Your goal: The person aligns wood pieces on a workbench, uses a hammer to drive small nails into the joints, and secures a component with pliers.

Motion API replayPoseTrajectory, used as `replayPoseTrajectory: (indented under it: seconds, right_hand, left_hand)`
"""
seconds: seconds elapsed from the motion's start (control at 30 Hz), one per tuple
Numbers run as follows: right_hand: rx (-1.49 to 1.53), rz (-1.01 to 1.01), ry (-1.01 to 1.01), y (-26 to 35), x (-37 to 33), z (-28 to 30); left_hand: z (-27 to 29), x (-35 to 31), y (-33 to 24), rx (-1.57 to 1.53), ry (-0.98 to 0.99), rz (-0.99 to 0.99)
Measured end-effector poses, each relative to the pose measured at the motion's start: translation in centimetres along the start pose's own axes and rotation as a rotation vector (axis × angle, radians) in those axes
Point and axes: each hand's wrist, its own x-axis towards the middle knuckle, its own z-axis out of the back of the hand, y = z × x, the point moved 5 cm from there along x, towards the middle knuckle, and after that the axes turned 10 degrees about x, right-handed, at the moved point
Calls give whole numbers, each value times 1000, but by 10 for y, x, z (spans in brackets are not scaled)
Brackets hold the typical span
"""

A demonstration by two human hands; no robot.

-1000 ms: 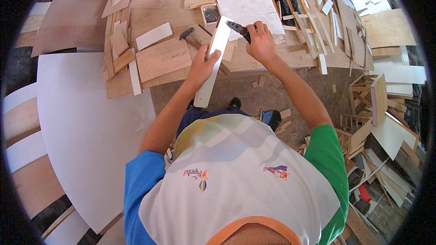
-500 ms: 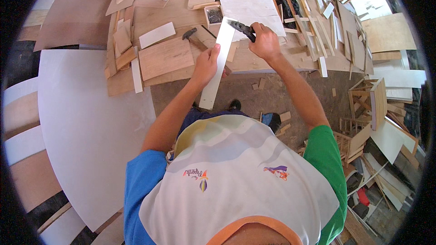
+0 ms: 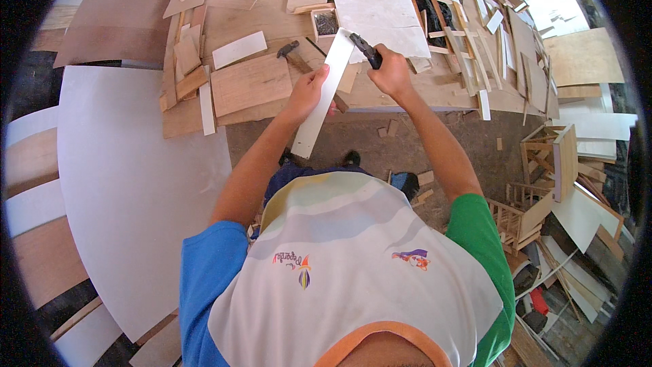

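My left hand (image 3: 309, 95) is closed around a narrow white board (image 3: 324, 102), which slants from the workbench's front edge toward my body. My right hand (image 3: 392, 71) grips dark-handled pliers (image 3: 367, 50), whose jaws meet the board's far end near its corner. Whether they bite on a nail there is too small to tell. A hammer (image 3: 293, 56) lies on the bench just beyond my left hand, its handle passing partly behind the board. Close to the board's far end stands a small wooden box of nails (image 3: 326, 22).
The wooden workbench (image 3: 272, 17) carries a large white sheet (image 3: 372, 3), a bare wood panel (image 3: 250, 85) and several offcuts. A slatted frame (image 3: 456, 34) lies at its right. One big white panel (image 3: 136, 183) stands at my left. Wooden pieces and scrap (image 3: 570, 231) pile up at right.
The pliers have turned steeper in my right hand, which has shifted slightly down and left. The board's near end has swung a little left. My view has shifted slightly.
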Motion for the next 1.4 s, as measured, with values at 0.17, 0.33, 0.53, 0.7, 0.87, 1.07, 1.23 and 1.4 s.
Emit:
replayPoseTrajectory:
  seconds: [0.17,0.33,0.53,0.7,0.87,1.07,1.23,1.4]
  right_hand:
    - [696,-268,-53,-26,-1,-6]
    - [688,-150,-202,-38,35,40]
    - [661,-226,13,-55,7,25]
    - [188,-88,114,-20,-10,4]
    - [-136,298,127,11,-8,19]
    - [-380,435,207,23,0,38]
    - [-386,468,180,32,6,48]
    - [-420,484,170,34,9,48]
  left_hand:
    - [1,4,17,-113,20,24]
    - [17,5,78,-40,-219,88]
    - [49,4,51,90,-306,-53]
    - [44,1,29,510,-403,-232]
    - [38,-9,8,777,-252,-205]
    - [40,-20,-24,838,-170,-287]
    - [45,-18,-28,861,-145,-270]
    - [46,-13,-28,910,-98,-283]
